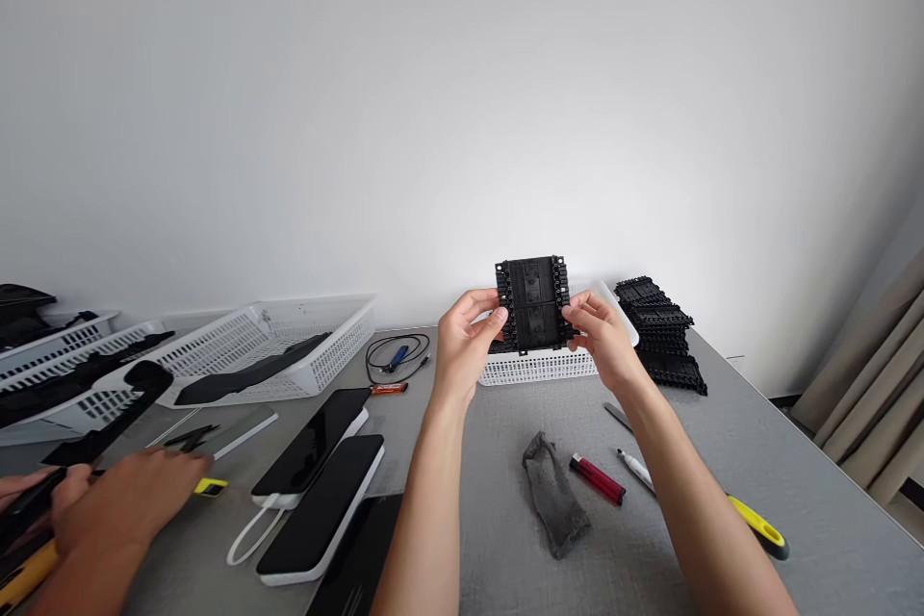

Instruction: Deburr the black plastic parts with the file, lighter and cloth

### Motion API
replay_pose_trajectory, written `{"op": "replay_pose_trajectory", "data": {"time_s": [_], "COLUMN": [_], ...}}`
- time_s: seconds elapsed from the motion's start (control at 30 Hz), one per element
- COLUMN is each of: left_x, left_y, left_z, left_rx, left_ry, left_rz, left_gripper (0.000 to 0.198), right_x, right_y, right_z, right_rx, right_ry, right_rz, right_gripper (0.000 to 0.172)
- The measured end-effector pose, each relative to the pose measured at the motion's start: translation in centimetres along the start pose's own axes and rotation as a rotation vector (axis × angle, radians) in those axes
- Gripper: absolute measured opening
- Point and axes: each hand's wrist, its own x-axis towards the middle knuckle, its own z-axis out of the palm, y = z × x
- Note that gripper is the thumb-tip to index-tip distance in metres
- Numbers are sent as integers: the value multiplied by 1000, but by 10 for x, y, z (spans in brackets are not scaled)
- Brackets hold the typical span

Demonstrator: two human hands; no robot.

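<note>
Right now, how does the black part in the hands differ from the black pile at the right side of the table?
The held black part is one piece; the black pile is many pieces stacked. The held black part is upright in the air, gripped at its sides by the left hand and right hand; the black pile lies flat on the table, untouched. Both are black with knobbed edges.

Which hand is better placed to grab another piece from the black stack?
Probably the right hand: the black stack sits beside it; the left hand, also holding the black part, is farther.
</note>
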Motion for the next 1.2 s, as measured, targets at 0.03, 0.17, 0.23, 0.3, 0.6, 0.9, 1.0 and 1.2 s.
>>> {"op": "replay_pose_trajectory", "data": {"time_s": [0.03, 0.17, 0.23, 0.3, 0.6, 0.9, 1.0, 1.2], "left_x": [0, 1, 1, 1, 0, 0, 0, -1], "left_y": [0, -1, -2, -2, 0, 3, 3, 4], "left_z": [0, -1, -1, -1, 0, 1, 1, 1], "left_rx": [0, -2, -6, -7, -3, 1, -4, 2], "left_ry": [1, 3, 5, 6, 9, 15, 10, 15], "left_rz": [-2, -9, -11, -14, -15, -25, -27, -27], "left_gripper": [48, 50, 51, 52, 52, 52, 51, 51], "right_x": [0, -1, -1, -1, 0, -1, -1, -1], "right_y": [0, 0, 0, 0, 2, 1, 1, 0], "right_z": [0, 1, 2, 2, 0, 0, 1, 1], "right_rx": [2, 9, 11, 12, 8, 9, 7, -12], "right_ry": [1, 5, 6, 5, -13, -17, -16, -7], "right_rz": [4, 18, 23, 24, 22, 25, 24, 32], "right_gripper": [31, 32, 33, 33, 32, 32, 33, 35]}}
